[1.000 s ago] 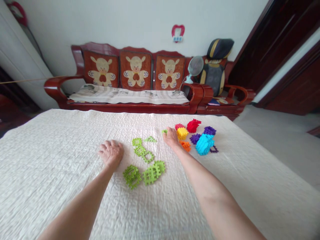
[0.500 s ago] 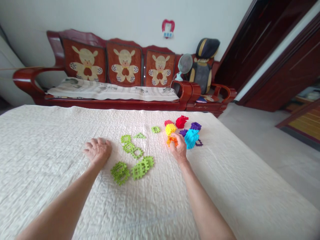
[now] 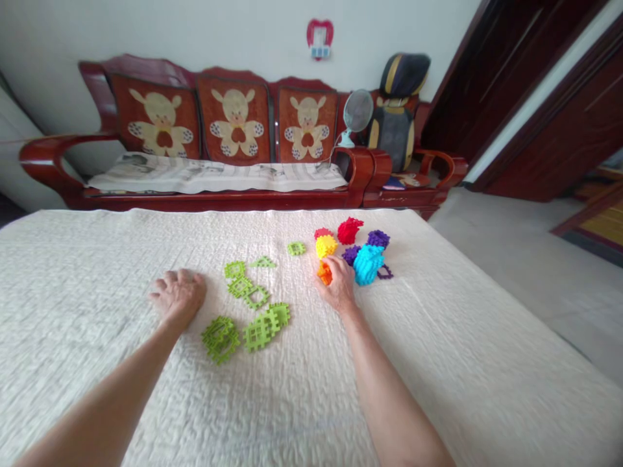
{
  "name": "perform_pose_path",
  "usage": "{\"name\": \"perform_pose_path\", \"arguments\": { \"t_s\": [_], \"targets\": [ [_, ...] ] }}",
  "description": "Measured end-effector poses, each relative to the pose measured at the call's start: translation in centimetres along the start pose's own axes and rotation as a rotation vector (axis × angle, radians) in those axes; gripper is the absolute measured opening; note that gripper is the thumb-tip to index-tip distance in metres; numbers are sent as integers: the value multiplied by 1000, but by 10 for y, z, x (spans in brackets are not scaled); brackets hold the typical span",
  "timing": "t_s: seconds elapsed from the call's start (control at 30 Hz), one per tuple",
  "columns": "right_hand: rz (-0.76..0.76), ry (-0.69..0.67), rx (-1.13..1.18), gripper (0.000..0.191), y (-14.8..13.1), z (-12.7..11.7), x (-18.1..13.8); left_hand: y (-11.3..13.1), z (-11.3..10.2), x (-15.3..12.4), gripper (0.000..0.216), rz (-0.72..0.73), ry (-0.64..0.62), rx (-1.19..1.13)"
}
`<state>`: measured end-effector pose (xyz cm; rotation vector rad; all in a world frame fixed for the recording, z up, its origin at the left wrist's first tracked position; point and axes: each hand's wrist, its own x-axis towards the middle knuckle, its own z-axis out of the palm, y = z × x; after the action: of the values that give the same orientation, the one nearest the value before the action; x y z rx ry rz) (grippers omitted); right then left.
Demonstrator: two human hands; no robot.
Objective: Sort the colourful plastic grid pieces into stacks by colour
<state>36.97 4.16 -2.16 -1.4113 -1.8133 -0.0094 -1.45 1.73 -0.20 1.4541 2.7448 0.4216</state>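
Observation:
My right hand (image 3: 337, 283) is closed around a small group of orange interlocking plastic pieces (image 3: 324, 273), partly hidden by the fingers. Just beyond it is a yellow stack (image 3: 326, 246); a light blue stack (image 3: 368, 264) stands close on its right. My left hand (image 3: 179, 293) lies flat on the cloth with its fingers spread, holding nothing. Between the hands are green notched pieces: an overlapping row (image 3: 267, 326), a round pile (image 3: 220, 339), a chain of frames (image 3: 240, 287), a triangle (image 3: 264, 262) and one separate piece (image 3: 296, 248).
Red pieces (image 3: 350, 230) and purple pieces (image 3: 378, 239) sit farther back on the right. A white quilted cloth (image 3: 311, 402) covers the table. Past its far edge stand a wooden sofa (image 3: 214, 200) with bear cushions and a small fan (image 3: 358, 111).
My right hand has closed further round the orange pieces, covering more of them. My left hand stays flat on the cloth. The whole view has shifted slightly.

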Motion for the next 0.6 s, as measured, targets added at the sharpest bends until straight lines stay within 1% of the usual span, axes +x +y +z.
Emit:
{"name": "perform_pose_path", "arguments": {
  "t_s": [0.27,0.47,0.6],
  "targets": [
    [0,90,97,37,1,6,-1,0,0,-1,58,12,5,0],
    [4,120,65,36,1,8,-2,1,-1,-1,53,-2,17,8],
    [-4,157,23,39,-2,2,0,-1,1,-1,52,12,37,-10]
  ]
}}
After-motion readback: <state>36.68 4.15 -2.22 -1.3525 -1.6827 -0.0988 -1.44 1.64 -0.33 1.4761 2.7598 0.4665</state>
